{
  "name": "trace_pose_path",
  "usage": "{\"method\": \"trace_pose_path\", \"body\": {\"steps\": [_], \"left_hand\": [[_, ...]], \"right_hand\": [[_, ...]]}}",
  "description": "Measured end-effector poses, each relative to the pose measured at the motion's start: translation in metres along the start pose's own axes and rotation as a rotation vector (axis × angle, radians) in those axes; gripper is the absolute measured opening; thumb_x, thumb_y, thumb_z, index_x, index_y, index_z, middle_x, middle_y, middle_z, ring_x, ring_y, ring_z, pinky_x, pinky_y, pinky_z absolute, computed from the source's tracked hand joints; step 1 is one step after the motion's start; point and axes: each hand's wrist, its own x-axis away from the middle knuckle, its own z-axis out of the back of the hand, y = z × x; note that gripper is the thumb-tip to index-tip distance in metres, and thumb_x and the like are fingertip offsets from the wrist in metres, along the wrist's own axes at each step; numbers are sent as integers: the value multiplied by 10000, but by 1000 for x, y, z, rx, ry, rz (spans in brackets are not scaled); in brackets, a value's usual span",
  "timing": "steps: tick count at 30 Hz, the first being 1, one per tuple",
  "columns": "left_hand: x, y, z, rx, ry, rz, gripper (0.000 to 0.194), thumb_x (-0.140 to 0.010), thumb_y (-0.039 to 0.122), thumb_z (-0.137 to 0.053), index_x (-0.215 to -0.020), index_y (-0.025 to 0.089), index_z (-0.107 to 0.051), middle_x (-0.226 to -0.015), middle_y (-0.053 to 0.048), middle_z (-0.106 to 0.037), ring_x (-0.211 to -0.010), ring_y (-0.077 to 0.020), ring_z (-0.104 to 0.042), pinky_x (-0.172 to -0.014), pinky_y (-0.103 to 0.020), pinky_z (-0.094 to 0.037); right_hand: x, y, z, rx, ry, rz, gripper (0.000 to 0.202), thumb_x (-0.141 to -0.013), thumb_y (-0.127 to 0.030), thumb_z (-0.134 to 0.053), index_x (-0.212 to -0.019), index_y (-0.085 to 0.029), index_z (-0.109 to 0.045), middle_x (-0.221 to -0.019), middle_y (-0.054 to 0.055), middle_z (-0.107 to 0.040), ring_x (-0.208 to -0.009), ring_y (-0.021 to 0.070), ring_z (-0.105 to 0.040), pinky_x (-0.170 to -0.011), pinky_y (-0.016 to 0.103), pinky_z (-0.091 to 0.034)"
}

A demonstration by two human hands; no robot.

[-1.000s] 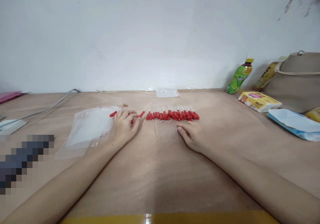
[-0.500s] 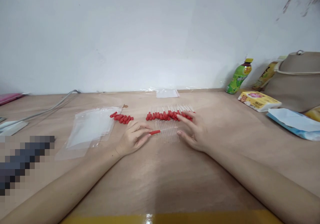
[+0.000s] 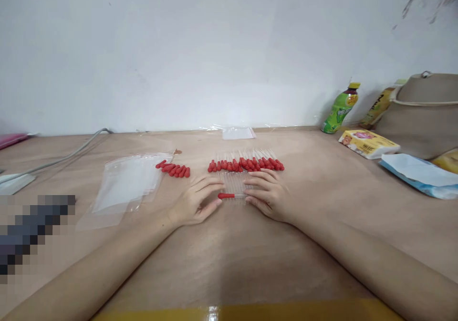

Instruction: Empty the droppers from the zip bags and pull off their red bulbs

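A dropper [image 3: 226, 195] with a red rubber bulb and a thin clear tube lies crosswise between my hands. My right hand [image 3: 268, 194] has its thumb and finger closed on the tube end. My left hand [image 3: 202, 199] is at the bulb end, thumb and fingers apart; whether the thumb touches the bulb I cannot tell. Under the dropper is a row of clear tubes [image 3: 234, 183]. Behind them lies a row of finished droppers [image 3: 246, 164], red bulbs toward me and tubes toward the wall. Several loose red bulbs [image 3: 175, 170] sit beyond my left hand.
Clear plastic bags [image 3: 125, 182] lie at the left, near a grey cable [image 3: 78, 145]. A small white packet [image 3: 238, 133] is by the wall. At the right stand a green bottle [image 3: 339, 108], a yellow tissue pack [image 3: 368, 143], a blue-white packet [image 3: 418, 175] and a beige bag [image 3: 422, 120].
The dropper has come slightly nearer to me. My left fingers have loosened from its bulb, while my right hand has moved in from the row of droppers and closed on the tube.
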Motion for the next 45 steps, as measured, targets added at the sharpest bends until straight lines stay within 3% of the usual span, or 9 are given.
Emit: {"method": "trace_pose_path", "body": {"steps": [3,10,20,24,30,36,45], "left_hand": [[-4,0,-6,-24,-31,1,403,-800,324,-572,-1170,171,-522,-1102,-101,-605,-1082,-225,-518,-927,-400,-426],[-7,5,-19,-147,18,-86,212,-830,267,-550,-1018,189,-611,-956,-38,-683,-993,-194,-583,-960,-397,-403],[-7,11,-18,-194,32,-121,169,-846,227,-524,-988,185,-606,-935,-22,-692,-1023,-182,-584,-1013,-402,-349],[-7,11,-19,-186,19,-115,162,-835,253,-547,-971,188,-607,-926,-15,-695,-1002,-184,-593,-1009,-401,-346],[-9,13,-20,-173,87,-156,143,-829,222,-554,-960,210,-612,-869,12,-705,-961,-154,-617,-1045,-402,-313],[-11,18,-16,-220,25,-164,121,-831,215,-536,-909,202,-628,-901,-8,-704,-1026,-191,-593,-1079,-474,-245],[-11,22,-11,-215,0,-176,132,-840,208,-514,-906,190,-627,-925,-11,-702,-1029,-199,-593,-1094,-500,-185]], "right_hand": [[-2,-2,-2,-15,30,13,148,-821,-288,-556,-899,-238,-671,-984,20,-673,-1036,199,-535,-910,402,-389],[-3,-8,-5,-61,56,27,163,-815,-275,-564,-937,-239,-667,-931,7,-695,-989,198,-558,-905,407,-407],[-3,-9,-10,-121,35,43,298,-856,-292,-497,-1126,-205,-587,-1081,72,-646,-1088,193,-550,-950,405,-437],[-3,-10,-11,-139,28,85,284,-873,-234,-464,-1120,-176,-591,-1074,73,-649,-1099,182,-548,-959,366,-452],[-5,-12,-11,-162,-2,103,309,-862,-305,-495,-1121,-167,-591,-1096,79,-638,-1114,197,-536,-974,375,-446],[-3,-12,-12,-212,-43,110,296,-871,-205,-466,-1146,-163,-567,-1135,72,-618,-1159,178,-496,-991,364,-435],[-4,-16,-7,-83,32,212,243,-857,-190,-489,-1051,-110,-612,-1037,98,-662,-1069,184,-568,-967,330,-462]]}}
